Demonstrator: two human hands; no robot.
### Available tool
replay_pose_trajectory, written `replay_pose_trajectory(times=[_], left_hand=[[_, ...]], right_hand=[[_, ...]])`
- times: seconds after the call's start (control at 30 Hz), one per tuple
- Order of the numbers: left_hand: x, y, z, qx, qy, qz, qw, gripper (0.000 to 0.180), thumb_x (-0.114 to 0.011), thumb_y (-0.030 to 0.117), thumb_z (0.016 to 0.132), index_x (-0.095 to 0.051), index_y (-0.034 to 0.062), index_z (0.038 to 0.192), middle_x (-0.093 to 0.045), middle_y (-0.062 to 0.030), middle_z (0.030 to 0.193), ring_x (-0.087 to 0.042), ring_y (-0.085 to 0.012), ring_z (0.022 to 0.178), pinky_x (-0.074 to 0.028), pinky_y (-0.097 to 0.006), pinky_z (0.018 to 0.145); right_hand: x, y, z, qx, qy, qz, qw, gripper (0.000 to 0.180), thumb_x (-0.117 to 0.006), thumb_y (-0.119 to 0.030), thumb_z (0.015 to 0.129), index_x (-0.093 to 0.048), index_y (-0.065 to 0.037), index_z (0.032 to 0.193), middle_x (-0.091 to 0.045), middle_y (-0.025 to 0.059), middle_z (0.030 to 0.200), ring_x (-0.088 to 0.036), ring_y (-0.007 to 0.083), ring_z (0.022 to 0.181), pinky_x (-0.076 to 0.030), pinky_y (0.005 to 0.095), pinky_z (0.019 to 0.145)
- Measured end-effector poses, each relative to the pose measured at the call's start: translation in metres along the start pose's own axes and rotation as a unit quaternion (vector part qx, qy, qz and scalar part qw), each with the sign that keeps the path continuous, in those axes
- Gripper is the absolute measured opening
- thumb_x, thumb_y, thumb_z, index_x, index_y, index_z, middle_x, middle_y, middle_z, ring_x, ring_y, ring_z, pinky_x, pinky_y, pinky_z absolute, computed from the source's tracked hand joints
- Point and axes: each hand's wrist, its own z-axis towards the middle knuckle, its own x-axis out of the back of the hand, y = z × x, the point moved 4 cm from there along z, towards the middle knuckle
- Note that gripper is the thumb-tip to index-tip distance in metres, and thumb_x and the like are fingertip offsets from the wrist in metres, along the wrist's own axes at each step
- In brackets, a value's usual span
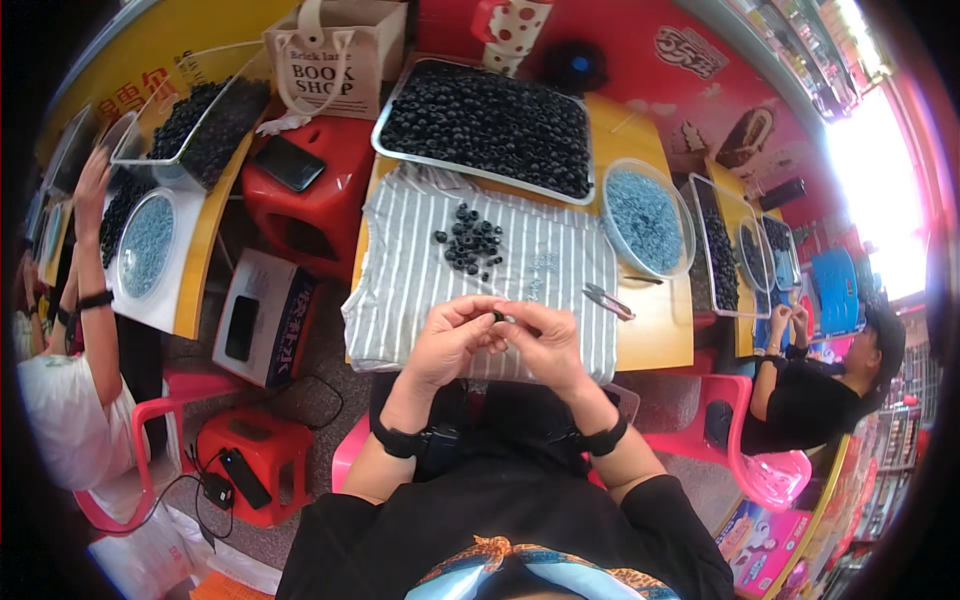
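The left hand (447, 342) and right hand (552, 342) pinch a small, dark, rounded piece (498, 316) between nearly closed fingers (528, 317), best steadied low over the grey-and-white striped fabric (400, 275) to catch slips, short of the pile of round black beads (469, 241).

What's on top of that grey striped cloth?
On the striped cloth lie loose black beads, some tiny pale-blue bits and, near its right edge, a scissor-like tool. The left hand and right hand hide part of the cloth; anything there can't be seen.
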Motion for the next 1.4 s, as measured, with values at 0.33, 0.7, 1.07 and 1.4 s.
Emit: replay_pose_trajectory(times=[0.33,0.7,1.07,1.4], left_hand=[[0.006,0.0,0.0,-0.01,-0.043,0.01,0.999,0.022,-0.069,0.005,0.087,-0.065,-0.0016,0.107,-0.067,-0.0072,0.093,-0.065,-0.0158,0.081,-0.053,-0.028,0.073],[0.0,0.001,-0.001,-0.01,-0.024,0.043,0.999,0.02,-0.07,0.008,0.087,-0.064,-0.001,0.104,-0.067,-0.0075,0.094,-0.064,-0.0146,0.078,-0.05,-0.026,0.071],[-0.017,0.002,0.002,-0.102,0.102,0.248,0.958,0.013,-0.067,0.0,0.086,-0.065,-0.0006,0.099,-0.065,-0.0082,0.088,-0.063,-0.0175,0.077,-0.049,-0.029,0.069],[-0.067,0.015,-0.006,-0.333,0.141,0.718,0.594,0.026,-0.069,0.002,0.074,-0.065,-0.0012,0.099,-0.057,-0.0132,0.093,-0.051,-0.0323,0.09,-0.043,-0.041,0.079]], right_hand=[[0.052,0.005,-0.003,0.041,0.086,-0.22,0.971,0.009,-0.063,0.002,0.082,-0.066,0.0,0.09,-0.065,0.0137,0.076,-0.063,0.0227,0.062,-0.047,0.0326,0.056],[0.041,0.018,0.014,0.03,-0.004,-0.379,0.925,0.006,-0.064,-0.008,0.081,-0.061,-0.006,0.085,-0.06,0.0133,0.085,-0.061,0.0374,0.076,-0.047,0.0444,0.064],[0.057,0.014,0.0,0.025,0.013,-0.324,0.946,0.006,-0.064,-0.007,0.08,-0.063,-0.006,0.086,-0.059,0.0129,0.082,-0.061,0.0361,0.076,-0.048,0.0443,0.064],[0.05,0.016,-0.002,0.049,-0.011,-0.392,0.919,0.008,-0.064,-0.006,0.081,-0.06,-0.005,0.088,-0.059,0.0126,0.084,-0.061,0.0353,0.076,-0.047,0.0424,0.065]])
